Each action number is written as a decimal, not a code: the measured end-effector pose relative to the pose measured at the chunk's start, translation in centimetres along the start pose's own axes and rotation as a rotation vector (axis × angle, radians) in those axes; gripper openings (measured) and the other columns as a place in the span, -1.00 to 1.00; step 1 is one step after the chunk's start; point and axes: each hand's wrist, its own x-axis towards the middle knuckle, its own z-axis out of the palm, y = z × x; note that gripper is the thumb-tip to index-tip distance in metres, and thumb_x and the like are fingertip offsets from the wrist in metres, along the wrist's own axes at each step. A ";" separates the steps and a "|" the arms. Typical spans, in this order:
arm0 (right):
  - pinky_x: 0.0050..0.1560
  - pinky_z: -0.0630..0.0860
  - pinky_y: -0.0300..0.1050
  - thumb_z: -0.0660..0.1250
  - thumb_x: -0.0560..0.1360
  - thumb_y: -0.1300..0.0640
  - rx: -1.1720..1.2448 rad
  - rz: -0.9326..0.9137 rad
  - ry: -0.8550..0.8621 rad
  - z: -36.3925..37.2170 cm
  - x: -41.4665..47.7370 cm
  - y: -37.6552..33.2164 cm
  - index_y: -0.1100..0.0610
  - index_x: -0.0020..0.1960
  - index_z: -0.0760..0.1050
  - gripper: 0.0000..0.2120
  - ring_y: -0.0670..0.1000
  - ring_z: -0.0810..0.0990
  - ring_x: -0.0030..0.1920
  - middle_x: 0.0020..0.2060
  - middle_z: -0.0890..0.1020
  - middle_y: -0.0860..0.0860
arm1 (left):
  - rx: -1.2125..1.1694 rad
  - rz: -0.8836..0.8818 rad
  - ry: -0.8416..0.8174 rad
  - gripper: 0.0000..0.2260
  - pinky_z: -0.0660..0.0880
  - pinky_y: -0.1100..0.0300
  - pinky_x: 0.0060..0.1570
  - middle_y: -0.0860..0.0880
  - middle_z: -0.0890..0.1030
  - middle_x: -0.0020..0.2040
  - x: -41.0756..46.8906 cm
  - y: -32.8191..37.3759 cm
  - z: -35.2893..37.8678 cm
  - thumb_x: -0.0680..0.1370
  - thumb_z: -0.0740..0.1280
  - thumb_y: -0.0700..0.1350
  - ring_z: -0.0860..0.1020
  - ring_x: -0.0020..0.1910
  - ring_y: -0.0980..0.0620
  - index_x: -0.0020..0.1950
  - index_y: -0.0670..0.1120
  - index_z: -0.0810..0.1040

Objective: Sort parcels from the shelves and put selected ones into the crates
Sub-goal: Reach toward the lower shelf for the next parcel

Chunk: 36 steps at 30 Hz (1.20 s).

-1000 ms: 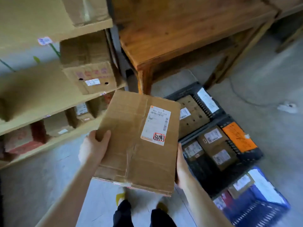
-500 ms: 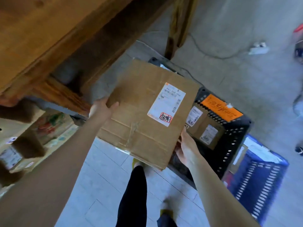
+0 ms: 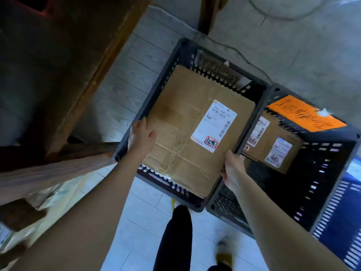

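1. Your left hand [image 3: 141,137] and right hand [image 3: 233,169] grip the parcel [image 3: 187,130] by its edges, in the grey crate [image 3: 156,90]'s mouth.
2. Tight fit: the walls may pinch your fingers.
3. Its right corner may snag the rim.

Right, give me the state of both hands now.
Left hand: holds the parcel by its left edge, thumb on top.
Right hand: grips the parcel's near right corner.
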 end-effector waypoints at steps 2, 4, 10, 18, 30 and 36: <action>0.01 0.45 -0.03 -0.03 0.61 0.07 -0.027 0.005 -0.007 0.1 0.1 0.2 0.12 -0.01 0.42 -0.74 -0.03 0.51 -0.16 -0.18 0.53 -0.04 | 0.039 0.041 0.045 -0.53 0.35 -0.02 0.20 -0.25 0.25 0.40 0.0 -0.3 0.2 0.57 0.22 -0.11 0.37 0.29 -0.25 0.46 -0.17 0.23; 0.03 0.47 -0.04 0.00 0.61 0.08 -0.066 -0.008 0.027 -0.1 -0.3 0.4 0.13 -0.13 0.42 -0.73 -0.05 0.51 -0.19 -0.23 0.50 -0.04 | 0.021 0.065 0.090 -0.60 0.36 0.03 0.07 -0.27 0.34 0.34 -0.4 -0.1 0.3 0.56 0.22 -0.15 0.41 0.22 -0.27 0.39 -0.19 0.32; -0.04 0.48 -0.06 0.11 0.54 0.14 -0.137 -0.071 0.057 -1.1 -5.0 0.9 0.26 0.02 0.49 -0.75 0.13 0.54 -0.15 0.04 0.52 0.22 | -0.121 -0.070 0.041 -0.58 0.40 0.00 0.20 -0.18 0.42 0.36 -4.5 1.4 0.1 0.58 0.18 -0.05 0.44 0.27 -0.21 0.43 -0.11 0.29; 0.17 0.48 -0.09 0.19 0.55 0.23 -0.274 -0.329 -0.319 -2.6 -16.1 2.3 0.19 0.12 0.46 -0.83 -0.01 0.59 -0.05 0.04 0.61 0.10 | -0.528 -0.147 0.193 -0.81 0.44 0.09 -0.11 -0.11 0.55 -0.05 -19.4 -0.4 -2.7 0.59 0.18 -0.09 0.52 -0.09 -0.11 0.08 -0.13 0.52; 0.35 0.30 0.16 0.20 0.55 0.18 -0.668 -0.548 -0.750 3.8 -35.1 13.7 0.23 -0.01 0.52 -0.84 0.22 0.53 0.19 0.17 0.55 0.30 | -0.817 -0.509 0.574 -0.64 0.33 0.24 0.09 -0.05 0.47 0.35 -40.2 -15.0 -9.1 0.58 0.19 -0.06 0.45 0.28 -0.05 0.37 -0.08 0.41; -0.08 0.48 -0.16 0.25 0.54 0.10 -0.698 -0.632 -0.799 13.6 -38.7 21.1 0.04 -0.16 0.49 -0.89 -0.01 0.61 -0.05 -0.09 0.63 0.05 | -0.862 -0.484 0.694 -0.67 0.36 0.22 0.07 -0.09 0.54 0.25 -41.8 -23.6 -14.4 0.58 0.19 -0.06 0.48 0.24 -0.08 0.33 -0.10 0.44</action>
